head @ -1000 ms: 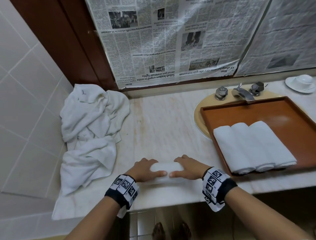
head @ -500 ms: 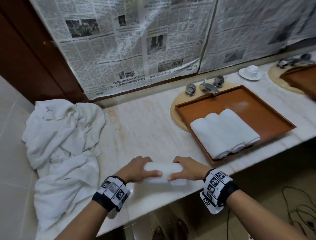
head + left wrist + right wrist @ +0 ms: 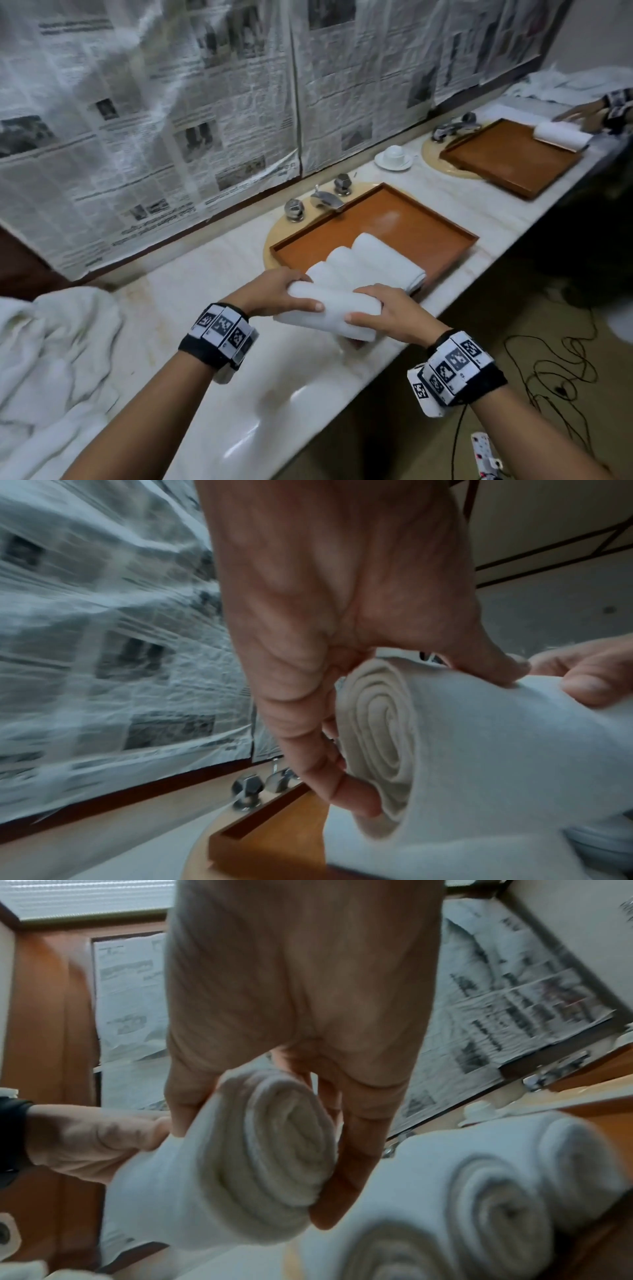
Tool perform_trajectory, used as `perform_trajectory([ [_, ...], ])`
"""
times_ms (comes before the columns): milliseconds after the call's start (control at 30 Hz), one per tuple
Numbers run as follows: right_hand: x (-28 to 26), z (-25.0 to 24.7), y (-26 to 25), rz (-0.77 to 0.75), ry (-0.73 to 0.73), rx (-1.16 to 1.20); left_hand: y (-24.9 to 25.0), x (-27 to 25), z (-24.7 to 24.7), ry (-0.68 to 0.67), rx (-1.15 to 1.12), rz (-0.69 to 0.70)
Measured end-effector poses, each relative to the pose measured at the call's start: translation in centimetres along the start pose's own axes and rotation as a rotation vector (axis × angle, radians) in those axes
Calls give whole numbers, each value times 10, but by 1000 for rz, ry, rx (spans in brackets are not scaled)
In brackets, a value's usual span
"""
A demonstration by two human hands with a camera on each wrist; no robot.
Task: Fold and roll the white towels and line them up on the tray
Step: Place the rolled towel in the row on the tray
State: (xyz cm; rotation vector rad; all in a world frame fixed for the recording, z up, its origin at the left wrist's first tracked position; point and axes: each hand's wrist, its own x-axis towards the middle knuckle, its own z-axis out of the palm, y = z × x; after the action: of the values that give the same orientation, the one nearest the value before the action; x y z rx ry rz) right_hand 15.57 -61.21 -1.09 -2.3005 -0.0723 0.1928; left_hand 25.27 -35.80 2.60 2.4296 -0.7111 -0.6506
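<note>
A rolled white towel [image 3: 330, 310] is lifted off the marble counter, just in front of the near left corner of the brown tray [image 3: 442, 228]. My left hand [image 3: 274, 291] grips its left end [image 3: 383, 739]. My right hand [image 3: 383, 313] grips its right end [image 3: 281, 1153]. Both hands curl round the roll, thumbs on the near side. Three rolled towels [image 3: 370, 262] lie side by side in the tray's near left part [image 3: 486, 1213].
A heap of loose white towels [image 3: 51, 349] lies at the counter's left end. A faucet [image 3: 325, 198] stands behind the tray. Farther right are a cup on a saucer [image 3: 394, 157] and a second tray [image 3: 507, 157], where another person's hand [image 3: 582, 114] touches a rolled towel.
Both hands have lifted the rolled towel off the counter and carried it right, toward the tray's near left corner. The head view has swung right, showing the second tray.
</note>
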Motion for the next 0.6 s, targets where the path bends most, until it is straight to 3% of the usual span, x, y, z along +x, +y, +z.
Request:
perform_trajectory([
  [367, 39, -124, 112, 94, 251, 33, 109, 192, -7, -30, 127, 167],
  [600, 85, -136, 168, 223, 319, 128, 120, 290, 8, -69, 123, 90],
])
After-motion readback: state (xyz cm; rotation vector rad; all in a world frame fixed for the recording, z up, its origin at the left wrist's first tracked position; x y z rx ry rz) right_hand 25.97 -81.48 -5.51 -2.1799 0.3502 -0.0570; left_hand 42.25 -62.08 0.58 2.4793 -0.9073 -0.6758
